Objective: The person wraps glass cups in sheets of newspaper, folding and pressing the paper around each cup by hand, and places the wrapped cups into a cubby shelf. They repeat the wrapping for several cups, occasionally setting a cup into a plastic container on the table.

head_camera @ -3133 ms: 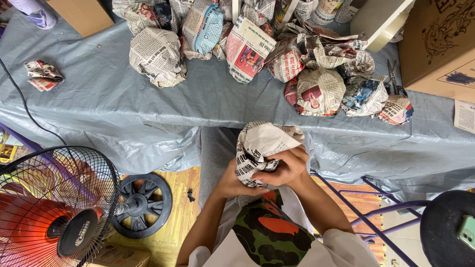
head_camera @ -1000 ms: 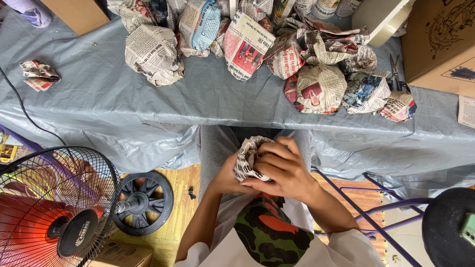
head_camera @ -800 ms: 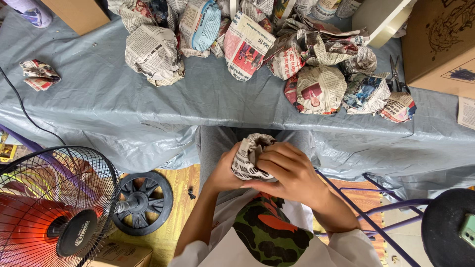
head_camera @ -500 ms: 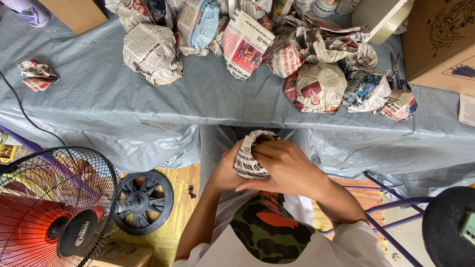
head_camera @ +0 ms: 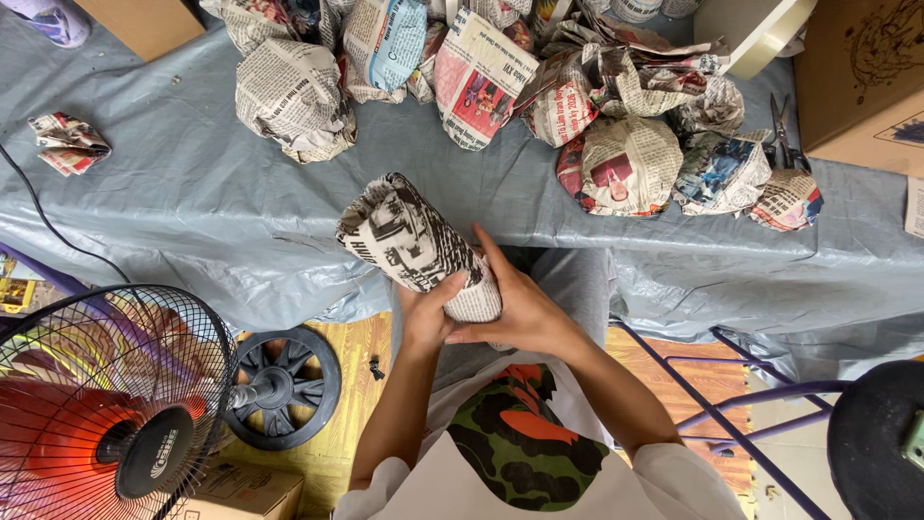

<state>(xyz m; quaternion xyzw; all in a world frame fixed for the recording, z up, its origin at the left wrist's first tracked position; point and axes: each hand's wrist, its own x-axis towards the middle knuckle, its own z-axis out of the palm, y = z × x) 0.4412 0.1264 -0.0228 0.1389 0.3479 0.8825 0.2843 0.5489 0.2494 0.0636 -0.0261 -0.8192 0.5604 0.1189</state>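
Observation:
A newspaper-wrapped bundle (head_camera: pixel 414 246), roughly cylindrical, is held up in front of my chest, tilted toward the upper left over the near edge of the table. My left hand (head_camera: pixel 426 310) cups its lower end from beneath. My right hand (head_camera: pixel 520 303) presses against the lower right side of the same bundle, fingers spread along the paper. What is inside the wrapping is hidden.
A grey plastic sheet (head_camera: pixel 192 212) covers the table. Several newspaper-wrapped bundles (head_camera: pixel 616 164) are piled along its far side, with a small crumpled one (head_camera: pixel 65 144) at far left. Scissors (head_camera: pixel 782 135) and cardboard boxes (head_camera: pixel 857 77) lie right. A standing fan (head_camera: pixel 106 404) is lower left.
The bundle has been raised and turned from a crumpled wad at my lap into a smoother cylinder pointing up-left; both hands shifted to its lower end.

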